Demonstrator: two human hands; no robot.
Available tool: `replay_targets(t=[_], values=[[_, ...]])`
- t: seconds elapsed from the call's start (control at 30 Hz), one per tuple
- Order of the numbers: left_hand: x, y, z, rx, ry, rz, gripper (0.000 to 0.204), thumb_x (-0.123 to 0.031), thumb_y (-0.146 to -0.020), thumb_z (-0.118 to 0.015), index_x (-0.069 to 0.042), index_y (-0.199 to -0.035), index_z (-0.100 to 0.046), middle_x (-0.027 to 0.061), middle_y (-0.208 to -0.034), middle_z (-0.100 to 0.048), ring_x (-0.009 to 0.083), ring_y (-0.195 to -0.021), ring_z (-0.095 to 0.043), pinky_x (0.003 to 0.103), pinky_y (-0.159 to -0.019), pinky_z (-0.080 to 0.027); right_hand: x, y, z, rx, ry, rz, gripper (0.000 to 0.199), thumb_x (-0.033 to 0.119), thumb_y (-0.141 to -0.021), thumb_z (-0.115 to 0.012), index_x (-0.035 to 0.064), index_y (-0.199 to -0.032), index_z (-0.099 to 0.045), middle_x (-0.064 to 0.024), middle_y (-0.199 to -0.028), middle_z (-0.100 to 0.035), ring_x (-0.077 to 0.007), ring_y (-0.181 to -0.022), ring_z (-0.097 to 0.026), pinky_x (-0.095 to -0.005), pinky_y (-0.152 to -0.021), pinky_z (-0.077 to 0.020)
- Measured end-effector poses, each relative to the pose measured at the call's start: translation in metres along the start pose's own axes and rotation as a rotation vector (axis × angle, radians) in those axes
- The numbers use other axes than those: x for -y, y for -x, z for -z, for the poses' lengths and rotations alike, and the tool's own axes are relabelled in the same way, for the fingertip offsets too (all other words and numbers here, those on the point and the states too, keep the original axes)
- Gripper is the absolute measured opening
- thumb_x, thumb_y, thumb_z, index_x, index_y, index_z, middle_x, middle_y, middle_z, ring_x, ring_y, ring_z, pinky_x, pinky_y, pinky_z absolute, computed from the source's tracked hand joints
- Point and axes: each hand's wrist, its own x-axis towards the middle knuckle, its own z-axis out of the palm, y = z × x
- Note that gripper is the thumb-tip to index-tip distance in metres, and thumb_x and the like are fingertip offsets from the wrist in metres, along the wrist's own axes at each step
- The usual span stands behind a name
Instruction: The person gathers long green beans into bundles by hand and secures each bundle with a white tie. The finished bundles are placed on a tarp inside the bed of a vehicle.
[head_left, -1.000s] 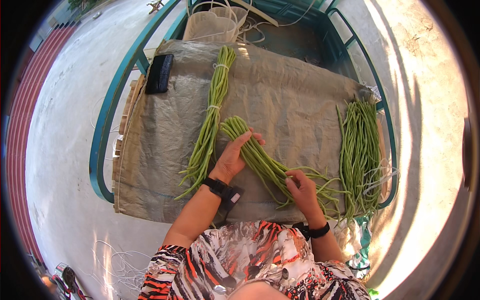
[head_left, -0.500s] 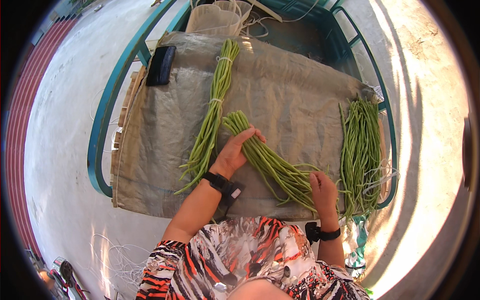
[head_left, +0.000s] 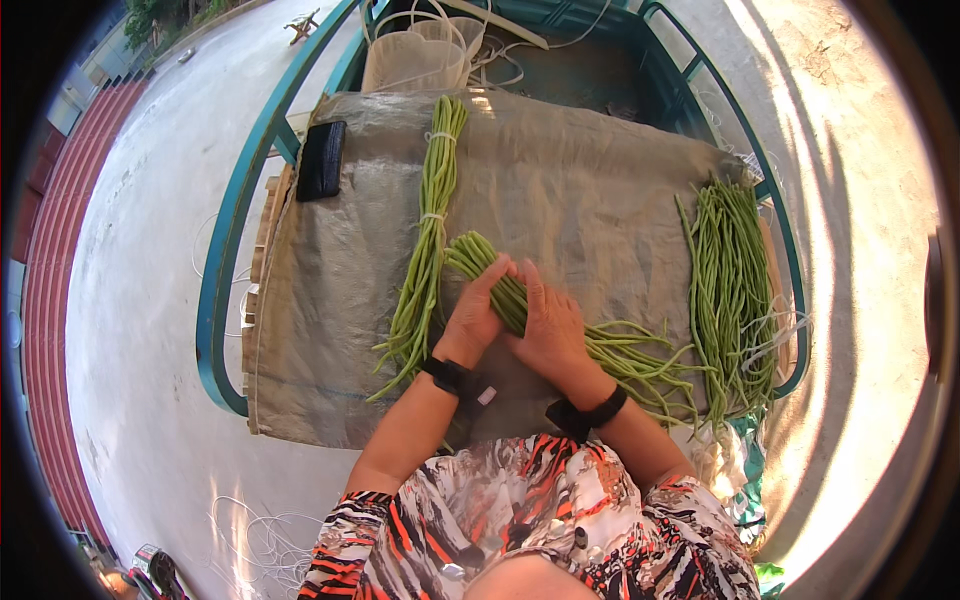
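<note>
A bunch of beans (head_left: 510, 301) was held at mid-frame.
It was grasped by the fingers of the left hand (head_left: 474, 322) and right hand (head_left: 552, 328); a tied bundle (head_left: 432, 215) was laid left of centre, more beans (head_left: 732, 290) at right.

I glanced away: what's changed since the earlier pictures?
The right hand has moved forward and leftward from the trailing ends of the held bean bunch and now lies over it beside the left hand, which keeps its hold. The tied bundle, the bean pile at right and the black flat object stayed put.
</note>
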Motion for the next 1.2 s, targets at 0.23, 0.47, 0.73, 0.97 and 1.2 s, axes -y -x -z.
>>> replay_targets(t=[0.23, 0.47, 0.73, 0.97, 1.2], values=[[-0.002, 0.009, -0.018, -0.056, 0.000, -0.074, 0.022, -0.014, -0.084, -0.065, -0.007, -0.102, -0.056, 0.0061, -0.098, -0.062, 0.0184, -0.094, -0.057, 0.033, -0.087, -0.046, 0.009, -0.007, -0.002, -0.105, -0.170, -0.147, 0.075, 0.013, -0.068, -0.068, 0.0069, -0.133, -0.032, -0.0190, -0.111, -0.057, -0.0378, -0.098, -0.056, -0.0433, -0.079, -0.0466], [0.000, 0.023, -0.013, 0.158, -0.141, -0.067, 0.051, -0.022, -0.084, -0.065, -0.008, -0.127, -0.042, 0.0100, -0.119, -0.054, 0.0212, -0.112, -0.050, 0.037, -0.097, -0.040, 0.001, -0.004, -0.004, -0.013, -0.282, -0.213, 0.066, 0.018, -0.070, -0.068, 0.0069, -0.128, -0.038, -0.0210, -0.105, -0.060, -0.0382, -0.097, -0.058, -0.0428, -0.079, -0.0467], [0.015, 0.015, -0.013, 0.056, -0.233, -0.056, 0.037, -0.021, -0.085, -0.060, -0.001, -0.116, -0.055, 0.0078, -0.111, -0.060, 0.0178, -0.102, -0.056, 0.031, -0.093, -0.041, 0.002, -0.005, 0.008, 0.039, -0.301, -0.159, 0.068, 0.021, -0.071, -0.066, 0.0052, -0.129, -0.034, -0.0242, -0.098, -0.061, -0.0405, -0.088, -0.060, -0.0462, -0.073, -0.0473], [0.012, 0.008, 0.004, -0.007, -0.010, 0.003, 0.007, -0.009, -0.083, -0.063, -0.009, -0.089, -0.060, 0.0087, -0.097, -0.065, 0.0254, -0.110, -0.056, 0.039, -0.093, -0.046, -0.013, -0.002, 0.005, 0.157, -0.099, -0.114, 0.058, 0.030, -0.074, -0.064, -0.0016, -0.119, -0.044, -0.0231, -0.094, -0.061, -0.0392, -0.092, -0.058, -0.0462, -0.079, -0.0460], [0.011, 0.004, 0.007, 0.117, -0.026, 0.002, 0.011, -0.013, -0.085, -0.063, -0.011, -0.093, -0.056, 0.0004, -0.078, -0.057, 0.0178, -0.084, -0.058, 0.038, -0.089, -0.046, -0.148, 0.001, 0.069, -0.225, 0.214, -0.286, 0.043, 0.036, -0.081, -0.061, 0.0057, -0.111, -0.057, -0.0164, -0.107, -0.058, -0.0338, -0.101, -0.053, -0.0424, -0.084, -0.0450]])
